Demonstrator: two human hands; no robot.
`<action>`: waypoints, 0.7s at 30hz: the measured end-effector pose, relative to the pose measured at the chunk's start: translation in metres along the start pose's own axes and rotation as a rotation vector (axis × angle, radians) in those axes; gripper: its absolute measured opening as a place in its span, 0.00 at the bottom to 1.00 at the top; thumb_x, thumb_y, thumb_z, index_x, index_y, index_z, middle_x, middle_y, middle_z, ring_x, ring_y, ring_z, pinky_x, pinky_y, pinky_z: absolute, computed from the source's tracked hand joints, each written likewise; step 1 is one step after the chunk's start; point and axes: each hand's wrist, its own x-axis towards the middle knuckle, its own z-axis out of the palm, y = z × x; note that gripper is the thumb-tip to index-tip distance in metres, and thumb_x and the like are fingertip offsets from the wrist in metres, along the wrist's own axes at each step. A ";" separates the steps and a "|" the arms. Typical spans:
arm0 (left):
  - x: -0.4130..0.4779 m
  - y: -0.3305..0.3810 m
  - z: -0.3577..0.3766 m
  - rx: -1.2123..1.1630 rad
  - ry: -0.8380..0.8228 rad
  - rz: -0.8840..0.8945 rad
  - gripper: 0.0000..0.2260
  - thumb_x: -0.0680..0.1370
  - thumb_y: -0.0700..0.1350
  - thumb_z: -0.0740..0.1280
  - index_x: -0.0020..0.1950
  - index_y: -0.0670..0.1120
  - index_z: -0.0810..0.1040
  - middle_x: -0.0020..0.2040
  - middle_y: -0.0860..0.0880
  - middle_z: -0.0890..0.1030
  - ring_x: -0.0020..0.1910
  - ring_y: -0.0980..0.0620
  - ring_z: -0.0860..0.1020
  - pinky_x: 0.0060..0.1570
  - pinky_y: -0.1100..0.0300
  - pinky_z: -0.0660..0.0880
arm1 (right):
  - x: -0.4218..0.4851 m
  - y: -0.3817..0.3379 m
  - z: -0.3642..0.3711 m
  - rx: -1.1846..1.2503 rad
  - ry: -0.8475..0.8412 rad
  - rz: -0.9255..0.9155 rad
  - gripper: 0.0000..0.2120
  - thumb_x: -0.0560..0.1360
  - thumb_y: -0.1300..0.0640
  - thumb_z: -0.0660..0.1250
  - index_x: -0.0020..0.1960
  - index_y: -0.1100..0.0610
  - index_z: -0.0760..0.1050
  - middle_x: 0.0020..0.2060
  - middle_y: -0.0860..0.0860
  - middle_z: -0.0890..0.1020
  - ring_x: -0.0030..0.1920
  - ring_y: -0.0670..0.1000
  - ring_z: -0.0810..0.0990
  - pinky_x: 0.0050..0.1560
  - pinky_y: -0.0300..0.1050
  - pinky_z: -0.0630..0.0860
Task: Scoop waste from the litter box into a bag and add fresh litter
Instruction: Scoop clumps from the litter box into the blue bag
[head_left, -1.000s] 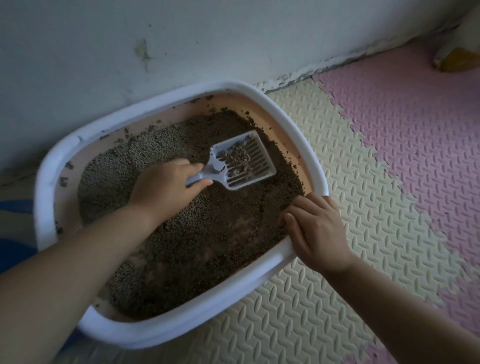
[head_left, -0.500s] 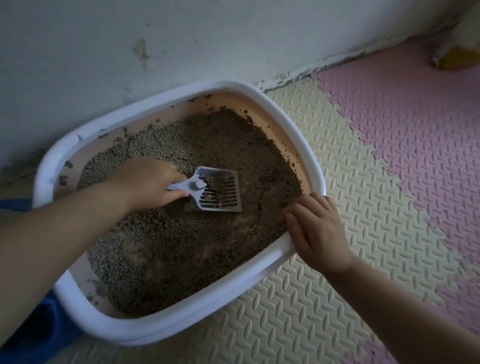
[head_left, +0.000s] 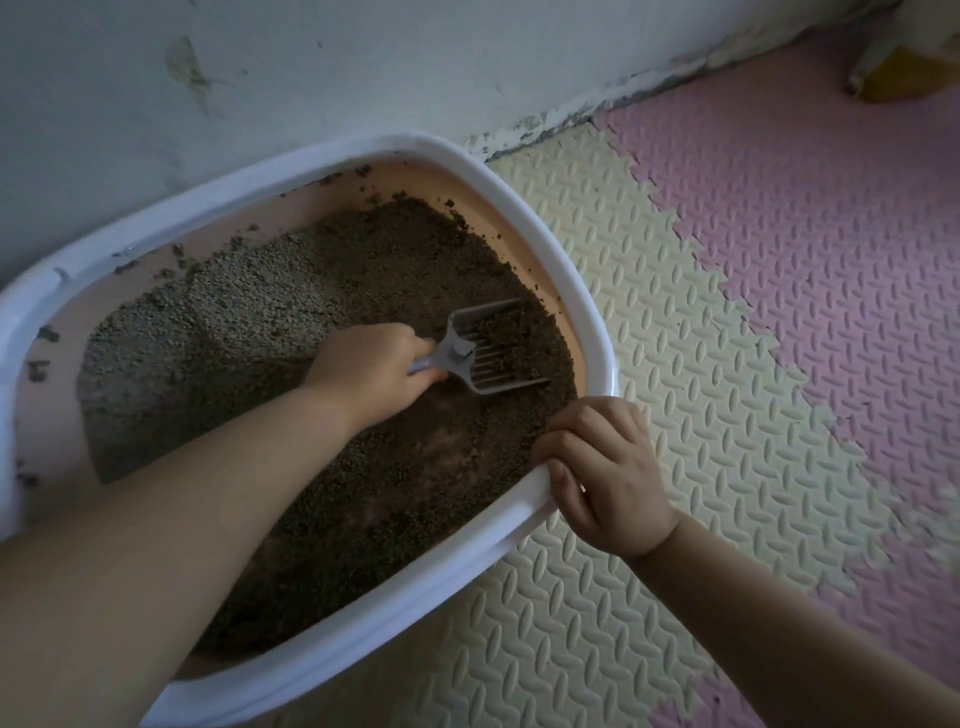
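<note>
A litter box (head_left: 322, 161) with a white rim and peach inner walls stands against the wall, filled with dark grey-brown litter (head_left: 291, 312). My left hand (head_left: 371, 371) grips the handle of a grey slotted scoop (head_left: 493, 348), whose blade lies in the litter near the box's right wall with granules on it. My right hand (head_left: 605, 475) grips the white rim at the box's near right corner, fingers curled over the edge. No bag is in view.
Cream foam mat tiles (head_left: 649, 364) and pink ones (head_left: 831, 260) cover the floor to the right of the box. A scuffed white wall (head_left: 363, 67) runs behind it. A yellowish object (head_left: 904, 78) sits at the top right corner.
My left hand has pushed the scoop to the right through the litter, from the middle toward the right wall. My right hand has stayed on the rim.
</note>
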 end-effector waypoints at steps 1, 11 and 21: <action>-0.003 0.000 0.004 -0.018 0.034 -0.008 0.10 0.79 0.56 0.61 0.49 0.53 0.79 0.36 0.53 0.69 0.35 0.51 0.72 0.29 0.58 0.61 | 0.000 0.000 0.001 -0.002 0.003 -0.001 0.19 0.80 0.55 0.53 0.41 0.59 0.79 0.40 0.53 0.79 0.47 0.54 0.76 0.55 0.42 0.64; -0.021 0.002 0.030 -0.307 0.238 -0.173 0.11 0.76 0.55 0.66 0.49 0.48 0.81 0.36 0.52 0.72 0.34 0.52 0.73 0.31 0.58 0.65 | 0.002 -0.001 0.001 -0.003 0.019 0.001 0.21 0.80 0.55 0.51 0.39 0.59 0.79 0.39 0.53 0.79 0.45 0.53 0.74 0.56 0.39 0.62; -0.052 -0.016 0.011 -0.295 0.295 -0.203 0.19 0.76 0.55 0.67 0.60 0.44 0.80 0.43 0.53 0.77 0.40 0.52 0.77 0.35 0.61 0.66 | 0.002 -0.005 0.001 -0.024 0.023 0.032 0.22 0.80 0.55 0.51 0.38 0.59 0.80 0.39 0.53 0.79 0.45 0.53 0.74 0.57 0.38 0.61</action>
